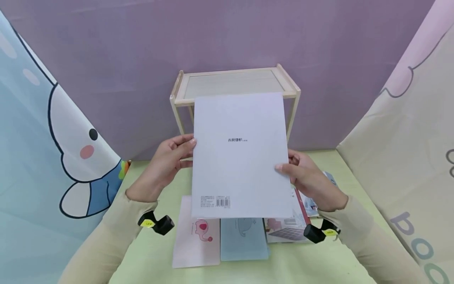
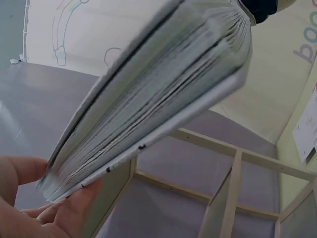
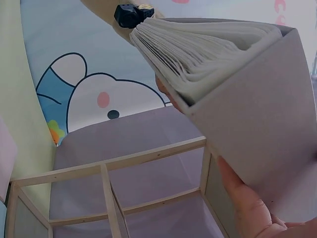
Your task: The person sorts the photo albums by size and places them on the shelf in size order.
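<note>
A thick book (image 1: 241, 169) with a plain white cover is held up in the head view, its face with a barcode and small print turned to me. My left hand (image 1: 164, 163) grips its left edge, fingers and thumb on either side. On the right edge my right hand (image 1: 310, 177) holds it, with the thumb lying over the cover. Many bent, fanned pages of the book (image 2: 148, 99) show in the left wrist view. In the right wrist view the right hand (image 3: 252, 208) supports the book's pale cover (image 3: 252, 119) from its edge.
Behind the book stands a small wooden rack (image 1: 234, 83). Below it on the green table (image 1: 152, 252) lie a pink elephant notebook (image 1: 191, 248), a blue notebook (image 1: 244, 250) and a printed booklet (image 1: 287, 232). Another bluish booklet (image 1: 312, 207) is partly hidden by my right hand. Printed curtains flank the table.
</note>
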Demonstrator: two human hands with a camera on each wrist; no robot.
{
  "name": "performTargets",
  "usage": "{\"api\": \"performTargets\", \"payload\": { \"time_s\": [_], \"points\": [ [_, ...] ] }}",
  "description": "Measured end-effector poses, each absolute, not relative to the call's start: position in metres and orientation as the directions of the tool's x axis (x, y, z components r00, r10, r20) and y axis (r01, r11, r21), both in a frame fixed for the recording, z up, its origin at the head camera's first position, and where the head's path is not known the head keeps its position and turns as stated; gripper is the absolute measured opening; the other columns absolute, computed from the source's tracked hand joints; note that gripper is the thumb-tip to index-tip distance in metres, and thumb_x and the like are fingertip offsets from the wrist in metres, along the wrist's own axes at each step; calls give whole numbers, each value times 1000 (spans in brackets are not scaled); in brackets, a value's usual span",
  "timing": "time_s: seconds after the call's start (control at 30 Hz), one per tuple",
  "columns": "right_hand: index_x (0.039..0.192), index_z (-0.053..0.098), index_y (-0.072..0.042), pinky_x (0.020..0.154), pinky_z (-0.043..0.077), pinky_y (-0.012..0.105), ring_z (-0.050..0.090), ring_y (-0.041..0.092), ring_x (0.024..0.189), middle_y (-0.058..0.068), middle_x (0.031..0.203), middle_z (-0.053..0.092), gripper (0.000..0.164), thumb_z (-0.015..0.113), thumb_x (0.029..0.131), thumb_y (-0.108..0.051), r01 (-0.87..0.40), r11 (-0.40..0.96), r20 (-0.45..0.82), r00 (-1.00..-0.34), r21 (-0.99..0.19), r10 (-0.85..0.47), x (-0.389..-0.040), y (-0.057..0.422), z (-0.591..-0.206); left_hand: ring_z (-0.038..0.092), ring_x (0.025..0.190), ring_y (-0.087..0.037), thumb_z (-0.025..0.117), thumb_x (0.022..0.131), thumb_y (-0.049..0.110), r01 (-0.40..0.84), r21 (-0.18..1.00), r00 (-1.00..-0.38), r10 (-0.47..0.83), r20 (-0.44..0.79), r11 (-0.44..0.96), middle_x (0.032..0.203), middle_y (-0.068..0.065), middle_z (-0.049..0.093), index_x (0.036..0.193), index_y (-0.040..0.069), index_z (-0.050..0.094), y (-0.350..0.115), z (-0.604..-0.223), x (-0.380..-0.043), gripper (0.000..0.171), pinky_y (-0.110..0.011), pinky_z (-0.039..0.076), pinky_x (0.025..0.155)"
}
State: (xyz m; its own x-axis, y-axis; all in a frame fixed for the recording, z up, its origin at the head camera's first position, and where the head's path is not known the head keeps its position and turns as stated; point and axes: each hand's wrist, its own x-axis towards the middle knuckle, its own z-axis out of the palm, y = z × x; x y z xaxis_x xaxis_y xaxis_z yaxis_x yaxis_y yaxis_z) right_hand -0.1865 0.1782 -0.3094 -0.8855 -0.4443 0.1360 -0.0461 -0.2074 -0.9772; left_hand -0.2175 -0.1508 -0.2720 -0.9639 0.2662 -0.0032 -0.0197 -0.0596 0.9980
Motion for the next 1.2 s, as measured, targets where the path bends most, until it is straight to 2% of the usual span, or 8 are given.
{"api": "performTargets", "payload": {
  "time_s": [0.17,0.4,0.63,1.0,1.2],
  "points": [
    [108,58,-6,69,56,31,68,14,82,3,95,70,22,56,86,-4,-51,-229,149,-887,-972,-437,-189,179,-303,64,79,-10,54,96,17,-14,999,-966,258,-2,-45,91,6,69,132,-6,45,-148,-263,-220,44,-24,54,68],
    [109,56,-4,69,57,31,68,15,83,4,96,69,22,55,87,-6,-40,-219,138,-879,-975,-457,-196,182,-290,64,79,-10,55,96,19,5,999,-971,239,15,-45,91,5,69,130,-4,48,-147,-251,-220,42,-23,54,67],
    [105,57,-4,67,57,31,68,15,79,4,93,70,18,54,87,-4,-7,-203,96,-898,-979,-429,-200,183,-280,64,78,-10,58,94,22,-33,996,-973,231,-12,-86,90,4,70,121,3,55,-144,-245,-222,33,-23,54,65],
    [105,60,-7,67,57,29,69,13,79,4,92,71,16,52,92,-6,-12,-171,88,-890,-985,-448,-210,187,-269,62,71,-9,57,95,22,-40,990,-972,237,-7,-137,85,2,69,112,6,58,-141,-237,-230,23,-19,50,59],
    [101,60,-4,64,57,29,69,13,74,4,88,71,13,49,93,-8,-14,-197,103,-889,-980,-446,-216,188,-264,64,70,-8,56,95,18,-39,979,-975,223,7,-201,85,2,70,120,4,56,-136,-231,-233,29,-18,51,59]
  ]
}}
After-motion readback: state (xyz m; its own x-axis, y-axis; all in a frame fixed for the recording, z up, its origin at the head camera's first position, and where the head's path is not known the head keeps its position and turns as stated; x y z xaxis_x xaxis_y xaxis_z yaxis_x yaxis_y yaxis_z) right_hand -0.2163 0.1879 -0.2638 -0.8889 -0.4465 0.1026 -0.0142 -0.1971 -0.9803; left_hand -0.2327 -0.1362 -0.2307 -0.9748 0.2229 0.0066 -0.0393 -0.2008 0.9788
